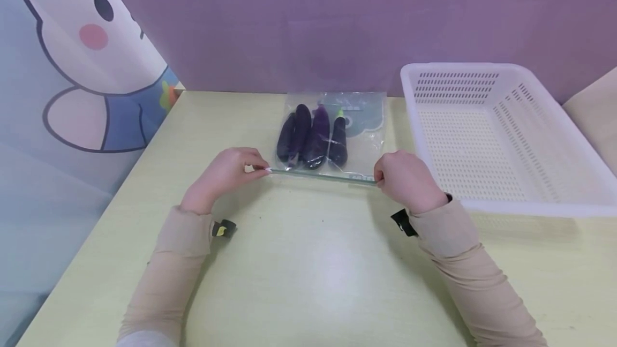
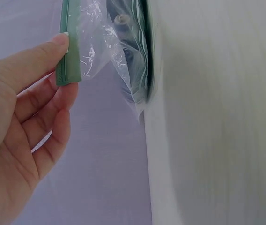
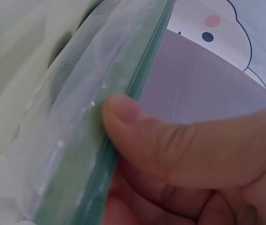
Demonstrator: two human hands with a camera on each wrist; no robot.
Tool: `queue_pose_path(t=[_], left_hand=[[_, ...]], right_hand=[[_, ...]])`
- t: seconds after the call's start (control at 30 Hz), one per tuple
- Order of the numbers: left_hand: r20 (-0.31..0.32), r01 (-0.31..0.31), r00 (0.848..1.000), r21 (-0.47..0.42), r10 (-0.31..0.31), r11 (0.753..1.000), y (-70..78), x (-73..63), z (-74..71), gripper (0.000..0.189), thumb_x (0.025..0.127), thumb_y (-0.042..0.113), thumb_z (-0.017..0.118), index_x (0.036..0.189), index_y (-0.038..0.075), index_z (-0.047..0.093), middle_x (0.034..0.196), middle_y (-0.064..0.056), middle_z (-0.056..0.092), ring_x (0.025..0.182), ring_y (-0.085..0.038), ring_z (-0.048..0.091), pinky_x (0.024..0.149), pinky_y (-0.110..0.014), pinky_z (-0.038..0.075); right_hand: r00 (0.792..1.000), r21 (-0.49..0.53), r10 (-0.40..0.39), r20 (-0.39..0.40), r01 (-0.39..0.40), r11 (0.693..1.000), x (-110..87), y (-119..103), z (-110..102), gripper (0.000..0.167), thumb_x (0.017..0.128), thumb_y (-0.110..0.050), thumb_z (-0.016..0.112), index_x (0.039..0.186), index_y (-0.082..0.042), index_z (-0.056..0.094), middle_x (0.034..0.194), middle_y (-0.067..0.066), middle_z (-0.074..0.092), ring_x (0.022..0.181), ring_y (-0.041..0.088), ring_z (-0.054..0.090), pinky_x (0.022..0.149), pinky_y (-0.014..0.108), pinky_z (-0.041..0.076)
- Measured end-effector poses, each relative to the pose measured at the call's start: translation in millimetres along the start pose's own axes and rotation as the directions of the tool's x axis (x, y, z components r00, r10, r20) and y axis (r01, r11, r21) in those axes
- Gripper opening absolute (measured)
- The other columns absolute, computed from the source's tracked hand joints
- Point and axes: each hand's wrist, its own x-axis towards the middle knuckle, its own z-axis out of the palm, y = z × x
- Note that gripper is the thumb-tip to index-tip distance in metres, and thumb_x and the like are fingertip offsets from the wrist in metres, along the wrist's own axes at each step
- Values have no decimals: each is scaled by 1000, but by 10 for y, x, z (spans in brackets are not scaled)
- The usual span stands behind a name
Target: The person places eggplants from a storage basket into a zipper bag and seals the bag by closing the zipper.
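A clear zip bag with a green zip strip lies on the table, several dark purple eggplants inside it. My left hand pinches the left end of the strip between thumb and fingertips; the left wrist view shows that end of the zip strip raised off the table. At the other end, my right hand grips the strip, its thumb pressed against the green band in the right wrist view. Between both hands the strip runs taut and straight. One eggplant's pale stem shows through the plastic.
A white perforated plastic basket stands at the right, close beside the right hand. Behind the bag rises a purple wall panel. A cartoon-printed cloth hangs along the left. The pale table stretches toward the front.
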Motion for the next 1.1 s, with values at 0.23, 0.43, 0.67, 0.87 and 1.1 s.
queue_pose_path(t=[0.23,0.43,0.67,0.87,1.1], left_hand=[[23,10,1000,-2,-10,1000,-7,-10,14,10,83,14,73,91,8,76,82,-1,69,73,-14,62,72,-34,50],[22,20,1000,-19,-19,1000,-7,-25,-7,11,83,14,73,91,7,76,83,-2,70,73,-14,62,71,-36,51],[18,18,1000,-30,-17,999,-24,-26,-35,11,82,13,73,91,7,76,83,-3,70,74,-15,63,72,-38,52],[33,31,999,-35,-30,999,-34,-38,-55,10,82,13,73,90,7,76,83,-2,70,74,-16,63,73,-38,51],[144,92,986,-58,-82,994,-49,-31,-37,10,83,10,71,92,7,75,89,-4,71,81,-18,64,78,-38,50]], right_hand=[[999,-3,17,40,-17,1000,-3,-1,-3,24,68,9,52,58,-11,61,64,1,57,59,20,47,54,32,41],[999,-6,20,43,-19,1000,0,4,2,24,67,9,52,59,-11,61,66,2,59,60,21,50,54,33,42],[999,-3,21,47,-21,1000,-3,10,5,25,67,9,50,58,-12,61,66,2,58,61,21,49,54,33,42],[999,-10,11,53,-10,1000,7,15,12,22,68,9,55,62,-10,64,70,4,63,64,22,55,59,37,47],[994,-50,11,104,-6,999,15,-5,59,19,70,9,60,68,-8,69,75,7,68,68,25,60,65,41,51]])
